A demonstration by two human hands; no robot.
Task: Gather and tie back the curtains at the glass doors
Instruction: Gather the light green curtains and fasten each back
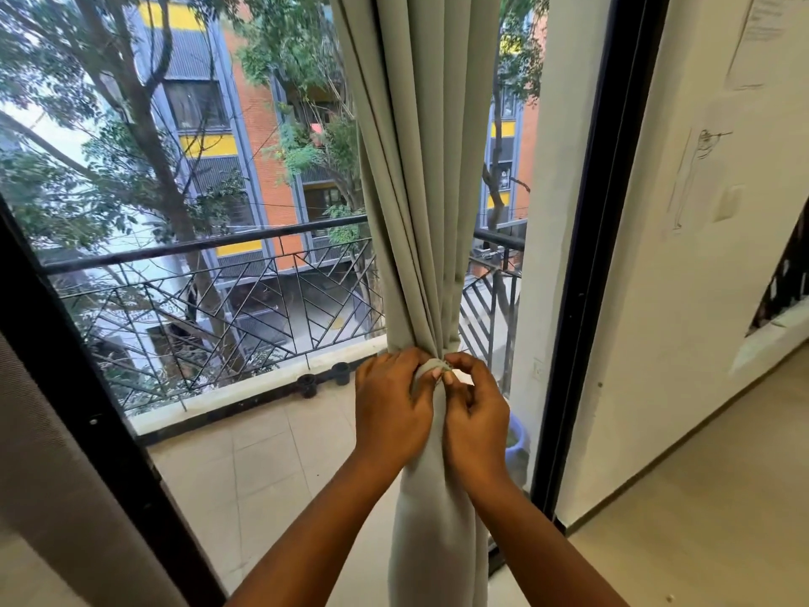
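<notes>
Curtain (420, 177) fabric, pale grey-green, hangs in front of the glass door (210, 212) as one bunched column, its pleats drawn in tight to a narrow waist and falling loose again below. At that waist a strip of matching cloth, the tie-back (431, 366), wraps the bundle, and both hands meet on it. The left hand (391, 403) has its fingers curled round the left side of the gathered cloth with the strip under its fingertips. The right hand (475, 411) pinches the end of the strip between thumb and bent fingers, just beside the left. Both forearms reach up from the bottom edge. Behind the glass runs a black balcony railing (205, 251) over a tiled floor, with trees and a brick building beyond. A black door frame (586, 273) stands just right of the curtain, then a white wall (700, 256).
</notes>
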